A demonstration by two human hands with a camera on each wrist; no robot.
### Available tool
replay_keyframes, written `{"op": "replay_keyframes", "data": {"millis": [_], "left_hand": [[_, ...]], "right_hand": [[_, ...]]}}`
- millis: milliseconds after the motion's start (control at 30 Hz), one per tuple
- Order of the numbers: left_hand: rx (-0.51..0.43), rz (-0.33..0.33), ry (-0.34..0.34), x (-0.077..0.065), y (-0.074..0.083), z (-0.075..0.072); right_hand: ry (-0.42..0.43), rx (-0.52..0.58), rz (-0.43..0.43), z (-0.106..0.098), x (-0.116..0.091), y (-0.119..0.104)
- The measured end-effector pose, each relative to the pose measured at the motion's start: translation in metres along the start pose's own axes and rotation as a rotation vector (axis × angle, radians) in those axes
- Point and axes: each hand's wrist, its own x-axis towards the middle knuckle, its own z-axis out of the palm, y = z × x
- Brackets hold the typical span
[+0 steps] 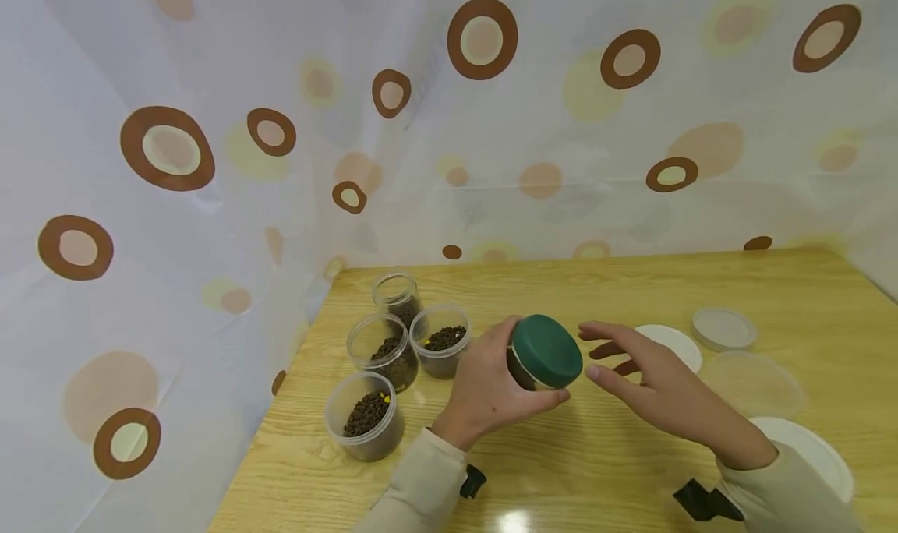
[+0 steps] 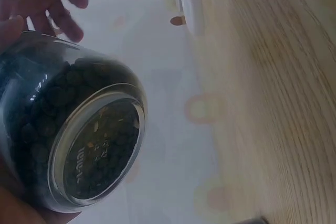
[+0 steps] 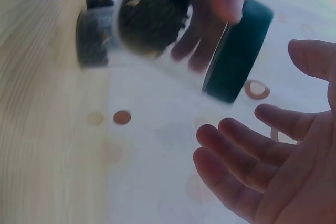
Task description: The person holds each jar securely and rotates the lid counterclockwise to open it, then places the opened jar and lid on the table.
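Observation:
My left hand [image 1: 487,385] grips a clear jar [image 2: 68,87] with its fingers and thumb around the sides, holding it tilted above the table. Dark brown pellets [image 3: 152,14] fill part of the jar, and raised lettering shows on its base in the left wrist view. A green lid [image 1: 547,351] covers the jar's mouth and faces toward the right hand. Just right of the lid is my right hand [image 1: 652,385], its fingers spread and slightly bent, with a gap between them and the lid and nothing held.
Left on the wooden table [image 1: 561,471] stand several uncovered clear containers of brown pellets, including a front tub [image 1: 365,432] and a tall jar [image 1: 396,291]. At right lie several lids, among them a white lid [image 1: 807,455] and a translucent lid [image 1: 754,385]. A patterned curtain [image 1: 561,151] hangs behind.

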Motion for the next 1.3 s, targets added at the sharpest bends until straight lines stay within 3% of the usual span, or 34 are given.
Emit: {"op": "replay_keyframes", "data": {"millis": [167, 333, 533, 833, 1067, 1300], "left_hand": [[0.022, 0.069, -0.010, -0.002, 0.004, 0.008], [0.143, 0.166, 0.062, -0.004, 0.008, 0.012], [0.206, 0.160, 0.065, -0.006, 0.013, 0.012], [0.174, 0.129, -0.056, -0.008, 0.014, -0.001], [0.126, 0.092, -0.137, -0.009, 0.006, -0.015], [0.135, 0.079, -0.232, -0.007, 0.004, -0.015]], "right_hand": [[-0.021, 0.036, 0.025, 0.008, 0.008, -0.015], [-0.039, 0.022, 0.111, 0.013, 0.011, -0.021], [0.030, 0.012, 0.104, 0.020, 0.013, -0.024], [0.138, 0.019, 0.071, 0.017, 0.010, -0.028], [0.135, 0.114, 0.061, 0.010, 0.008, -0.023], [0.130, 0.150, 0.054, 0.010, 0.006, -0.017]]}}
